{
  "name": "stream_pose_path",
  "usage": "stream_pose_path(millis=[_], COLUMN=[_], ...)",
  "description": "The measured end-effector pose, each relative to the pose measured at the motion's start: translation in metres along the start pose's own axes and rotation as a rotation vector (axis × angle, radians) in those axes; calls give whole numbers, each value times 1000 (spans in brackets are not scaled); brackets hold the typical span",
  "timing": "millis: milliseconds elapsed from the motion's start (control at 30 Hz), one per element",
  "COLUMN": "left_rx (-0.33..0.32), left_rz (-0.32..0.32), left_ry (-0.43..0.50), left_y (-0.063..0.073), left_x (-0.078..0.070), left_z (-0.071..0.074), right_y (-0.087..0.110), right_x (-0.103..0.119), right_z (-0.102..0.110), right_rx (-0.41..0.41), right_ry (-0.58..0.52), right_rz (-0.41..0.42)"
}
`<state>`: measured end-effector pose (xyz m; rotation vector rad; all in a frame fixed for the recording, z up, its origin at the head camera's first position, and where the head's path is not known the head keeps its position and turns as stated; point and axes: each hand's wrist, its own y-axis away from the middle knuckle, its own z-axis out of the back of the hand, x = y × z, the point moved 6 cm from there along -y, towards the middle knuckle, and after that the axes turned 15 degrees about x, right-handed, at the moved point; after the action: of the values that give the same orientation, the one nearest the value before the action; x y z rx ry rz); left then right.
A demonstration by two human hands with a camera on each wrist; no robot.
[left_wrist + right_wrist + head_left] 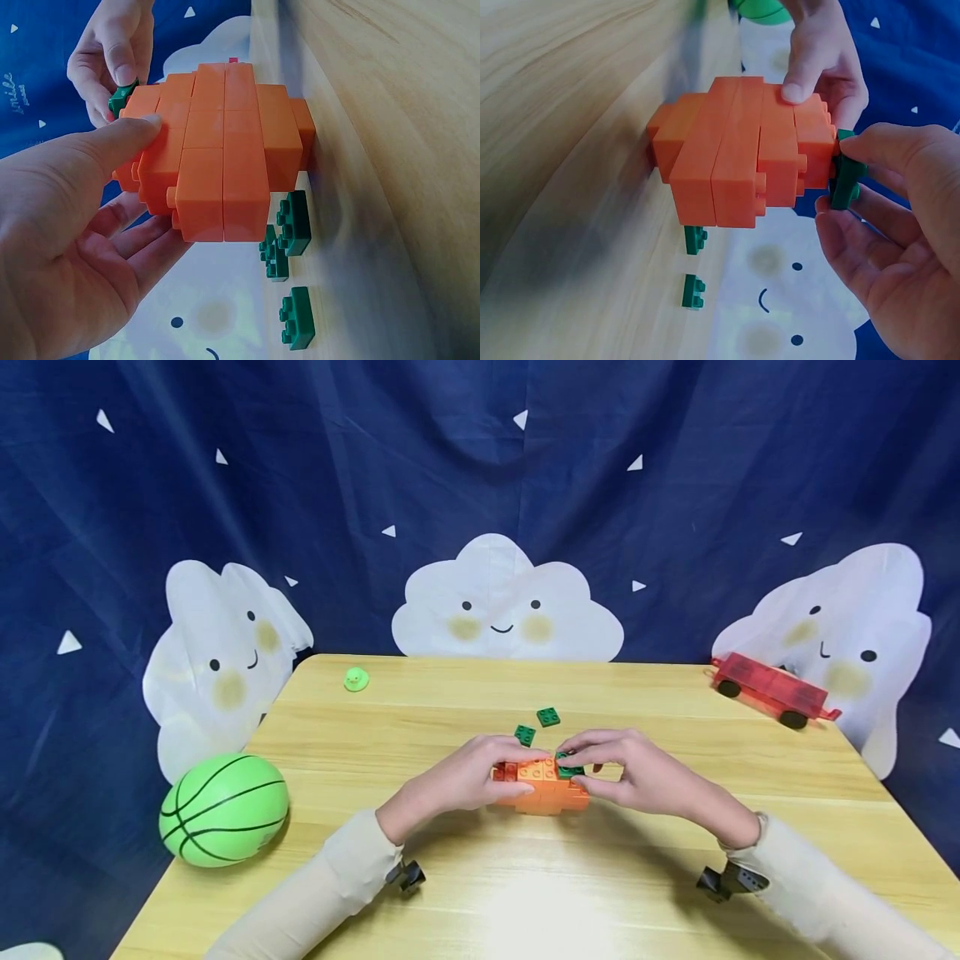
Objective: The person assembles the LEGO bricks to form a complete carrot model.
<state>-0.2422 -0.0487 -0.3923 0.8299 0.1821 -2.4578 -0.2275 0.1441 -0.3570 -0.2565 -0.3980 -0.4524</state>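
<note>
A stepped block of orange toy building bricks (pixel 546 795) sits at the middle of the table, its studs facing up. My left hand (pixel 472 770) grips its left side, thumb on the near face and fingers behind. With thumb and fingers, my right hand (pixel 633 770) pinches a green brick (pixel 846 171) at the block's studded top, toward the right. The right wrist view shows that brick right against the orange studs. Behind the block lie loose green bricks, one farther back (pixel 548 717) and one nearer the left hand (pixel 525 735).
On the wooden table (pixel 480 877), a green ball (pixel 223 810) rests at the left edge and a small green duck (pixel 356 679) at the back left. A red toy wagon (pixel 776 689) stands at the back right. A dark blue cloud-print curtain (pixel 337 485) hangs behind.
</note>
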Motion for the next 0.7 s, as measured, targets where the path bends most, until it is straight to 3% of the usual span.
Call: stream_pose_path(millis=[533,700], left_rx=[-6,-28], left_rz=[-3,-7], left_ry=[-7,6], left_y=[-1,0], left_x=[1,1], left_z=[-2,-1], right_y=[-1,-3], right_x=[-3,-6], right_z=[-5,-11], right_rx=[-9,-47], right_ry=[-18,-60], right_rz=[-23,11])
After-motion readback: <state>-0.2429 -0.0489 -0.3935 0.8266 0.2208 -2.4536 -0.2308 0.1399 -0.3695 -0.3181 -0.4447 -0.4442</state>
